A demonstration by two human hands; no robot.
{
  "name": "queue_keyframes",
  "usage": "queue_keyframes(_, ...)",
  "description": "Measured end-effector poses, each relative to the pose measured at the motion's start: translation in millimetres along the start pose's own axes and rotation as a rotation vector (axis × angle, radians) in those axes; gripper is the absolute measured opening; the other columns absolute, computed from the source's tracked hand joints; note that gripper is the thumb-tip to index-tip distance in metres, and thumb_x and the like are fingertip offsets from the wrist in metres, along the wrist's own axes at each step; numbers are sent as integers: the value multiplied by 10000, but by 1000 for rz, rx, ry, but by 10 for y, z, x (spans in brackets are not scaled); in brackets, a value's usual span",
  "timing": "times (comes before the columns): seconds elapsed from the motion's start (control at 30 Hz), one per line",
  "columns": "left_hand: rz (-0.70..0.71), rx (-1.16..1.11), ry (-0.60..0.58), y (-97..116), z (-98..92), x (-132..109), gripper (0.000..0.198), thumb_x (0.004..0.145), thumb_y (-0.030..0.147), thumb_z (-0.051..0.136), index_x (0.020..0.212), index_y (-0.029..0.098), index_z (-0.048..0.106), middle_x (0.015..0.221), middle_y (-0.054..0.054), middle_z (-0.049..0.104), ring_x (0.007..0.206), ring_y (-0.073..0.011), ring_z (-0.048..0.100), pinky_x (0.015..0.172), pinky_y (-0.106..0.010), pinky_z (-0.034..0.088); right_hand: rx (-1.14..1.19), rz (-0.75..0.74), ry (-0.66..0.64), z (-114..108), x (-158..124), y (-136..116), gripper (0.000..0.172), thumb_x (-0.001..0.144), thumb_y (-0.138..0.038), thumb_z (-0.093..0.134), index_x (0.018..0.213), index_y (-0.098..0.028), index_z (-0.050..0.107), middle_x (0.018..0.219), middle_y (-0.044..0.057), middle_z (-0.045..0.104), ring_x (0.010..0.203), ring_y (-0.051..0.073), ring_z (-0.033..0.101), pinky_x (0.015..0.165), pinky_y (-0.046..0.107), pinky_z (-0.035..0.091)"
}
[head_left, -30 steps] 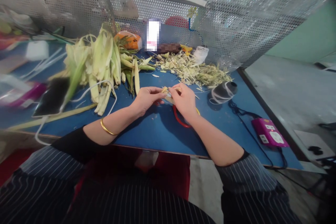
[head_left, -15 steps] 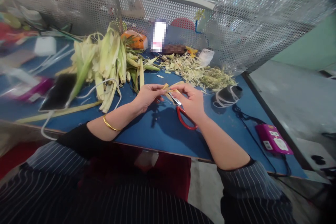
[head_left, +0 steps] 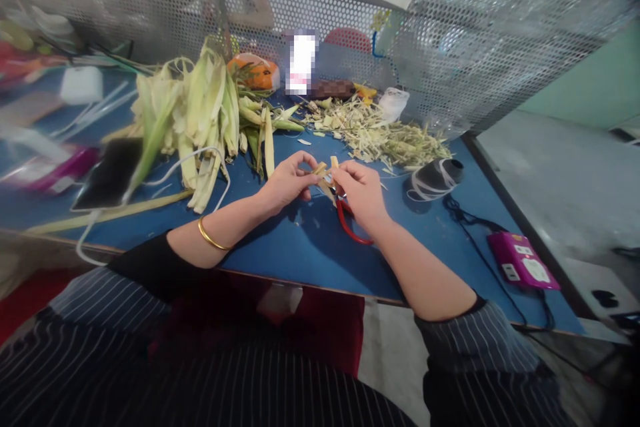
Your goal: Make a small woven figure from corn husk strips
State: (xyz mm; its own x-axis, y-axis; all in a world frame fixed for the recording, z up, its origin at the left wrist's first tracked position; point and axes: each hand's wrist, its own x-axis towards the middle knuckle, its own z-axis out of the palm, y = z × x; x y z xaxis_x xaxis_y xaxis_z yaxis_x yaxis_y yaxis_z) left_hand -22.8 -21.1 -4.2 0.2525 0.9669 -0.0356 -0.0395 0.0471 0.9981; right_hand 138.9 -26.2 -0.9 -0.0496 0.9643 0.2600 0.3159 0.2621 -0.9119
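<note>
Over the middle of a blue table (head_left: pixel 300 253), my left hand (head_left: pixel 287 181) and my right hand (head_left: pixel 361 191) both pinch a small pale-yellow leaf strip (head_left: pixel 325 170) between their fingertips. The strip is folded, with two short ends sticking up between the hands. Red-handled scissors (head_left: pixel 350 223) lie on the table under my right hand, partly hidden by it. A gold bangle sits on my left wrist.
A heap of long pale-green leaves (head_left: pixel 200 113) lies at the left, leaf trimmings (head_left: pixel 380 133) at the back right. A phone (head_left: pixel 110 173) with a white cable, a spool of thread (head_left: pixel 433 177), a pink power strip (head_left: pixel 523 263) and a perforated metal screen (head_left: pixel 475 33) surround the work area.
Both hands stayed together on the strip. The strip's ends now stand up between the fingertips, and the left fingers have curled higher. The view shifted slightly.
</note>
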Motion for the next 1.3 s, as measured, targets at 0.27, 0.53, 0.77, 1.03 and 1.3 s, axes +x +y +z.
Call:
queue_keyframes(0.27,-60,11,16,-11,20,13,180,764,129,633,789,216,477,454,84,496,388,-62,464,475,-228,342,56,206,-176,-18,21,-6,226,701,-281,575,505,-186,515,443,-52,424,428,73,342,445,238,246)
queue_keyframes(0.53,-84,28,18,-39,46,6,183,754,156,664,772,215,492,460,68,498,401,-63,466,481,-242,347,104,315,-182,-6,32,17,162,627,-226,543,471,-185,527,377,-58,394,376,73,328,402,236,233)
queue_keyframes(0.77,-67,69,24,-59,43,29,185,738,157,653,772,204,477,502,67,526,400,-64,480,460,-228,362,21,275,-251,-23,44,30,206,678,-268,573,497,-175,542,390,-59,402,392,68,339,426,230,262)
queue_keyframes(1.03,18,194,46,-119,-6,62,215,692,236,682,827,196,520,582,27,591,409,-72,490,445,-236,367,-566,-74,-104,-40,-9,-6,246,838,-353,577,658,-187,606,568,-4,589,546,119,483,575,266,318)
queue_keyframes(1.3,20,234,-83,-69,-4,28,208,716,297,632,784,124,726,661,-41,652,459,-69,472,487,-248,382,-558,-97,-46,-50,-13,12,183,834,-361,610,762,-198,568,618,-12,599,557,119,479,568,267,299)
